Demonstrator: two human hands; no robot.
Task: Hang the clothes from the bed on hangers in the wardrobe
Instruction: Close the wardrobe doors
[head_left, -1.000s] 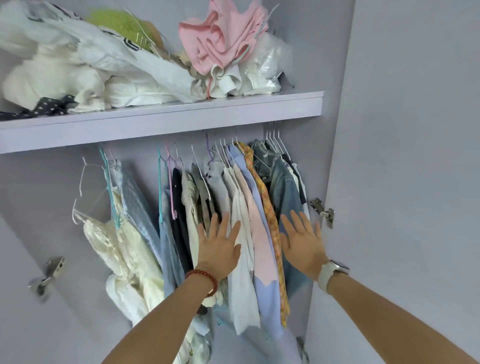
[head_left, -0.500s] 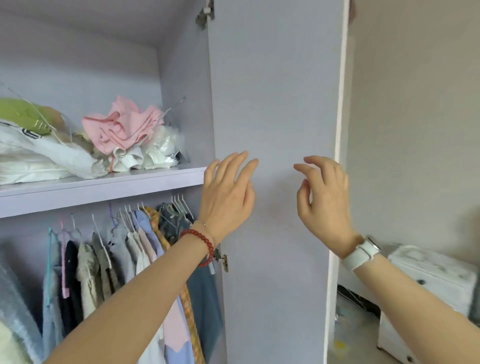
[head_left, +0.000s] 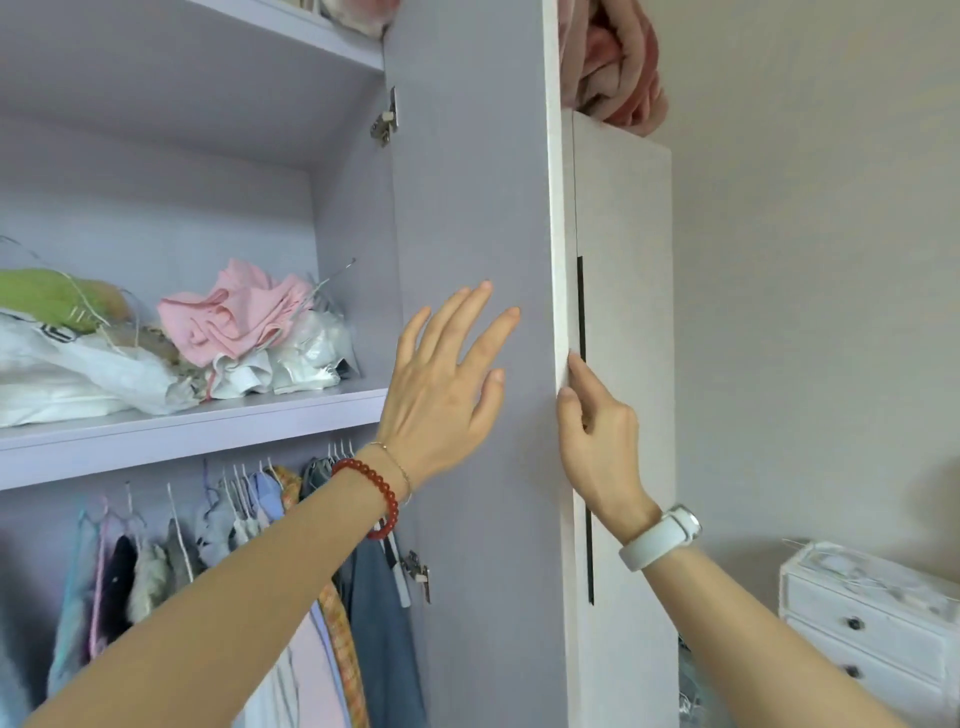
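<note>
Item: wardrobe door (head_left: 467, 208), rigid panel, swinging freely on hinges. My right hand (head_left: 597, 441) is pinching its outer edge; my left hand (head_left: 441, 384) is hovering flat, fingers spread, holding nothing. Hanging clothes (head_left: 311, 597), soft, light, are best gripped at the shoulders.

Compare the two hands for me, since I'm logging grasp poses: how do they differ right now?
The left hand is spread flat, fingers straight, against the inside face of the open wardrobe door; the right hand curls round that door's front edge, pinching it. The left wrist wears a red bead bracelet, the right a white watch. Both are raised at the same door.
</note>
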